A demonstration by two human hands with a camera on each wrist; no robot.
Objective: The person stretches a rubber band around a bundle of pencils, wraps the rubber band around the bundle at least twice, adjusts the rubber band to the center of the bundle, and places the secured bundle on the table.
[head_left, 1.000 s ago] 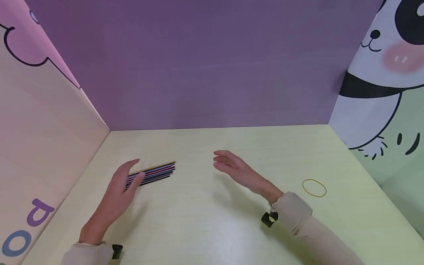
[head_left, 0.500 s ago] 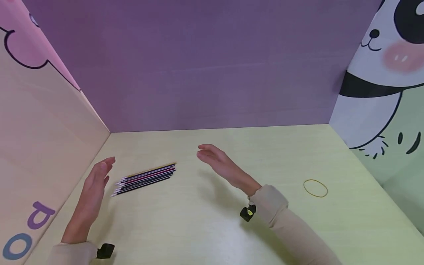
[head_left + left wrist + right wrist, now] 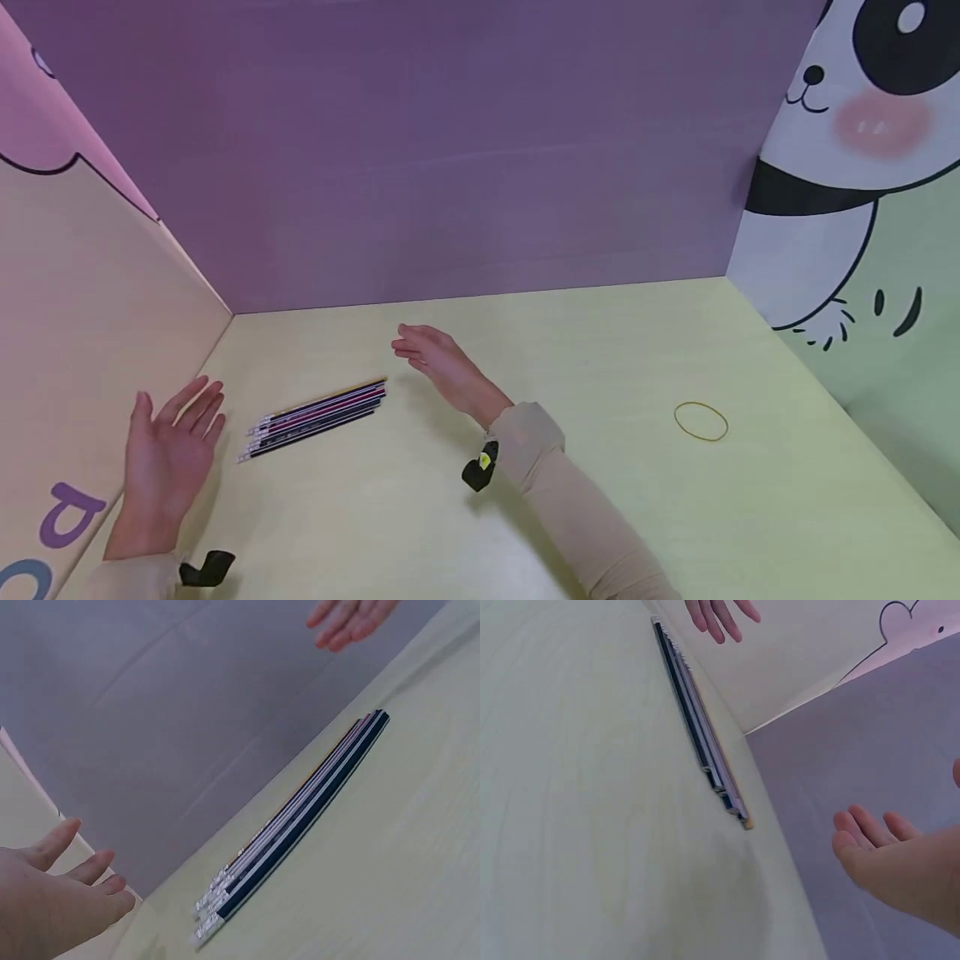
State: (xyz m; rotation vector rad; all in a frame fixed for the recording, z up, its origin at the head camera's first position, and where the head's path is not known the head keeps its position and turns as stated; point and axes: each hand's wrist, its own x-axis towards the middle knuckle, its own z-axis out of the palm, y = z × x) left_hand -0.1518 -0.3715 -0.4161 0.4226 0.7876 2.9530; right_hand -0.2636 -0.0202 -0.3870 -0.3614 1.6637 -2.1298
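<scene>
Several pencils [image 3: 318, 417] lie side by side on the table, mostly dark striped with one yellow at the back edge; their white-and-silver eraser ends point left. In the left wrist view the pencils [image 3: 292, 825] run diagonally, ends slightly uneven. To their left is my left hand [image 3: 171, 462], palm up with fingers spread, holding nothing and apart from them. My right hand [image 3: 442, 367] hovers past their right ends, fingers extended, touching nothing. In the right wrist view the right hand [image 3: 900, 862] is apart from the pencils [image 3: 701, 727]. A yellow rubber band [image 3: 701, 421] lies far to the right.
The pale wooden table [image 3: 600, 350] meets a purple wall [image 3: 480, 167] at the back. A pink-and-cream panel [image 3: 90, 292] closes the left side, and a panda-printed panel [image 3: 862, 250] the right. Both wrists wear black straps.
My left hand has drawn left off the pencils and turned its palm up. The right hand has moved left toward the pencils' right ends. The pencils stay on the table.
</scene>
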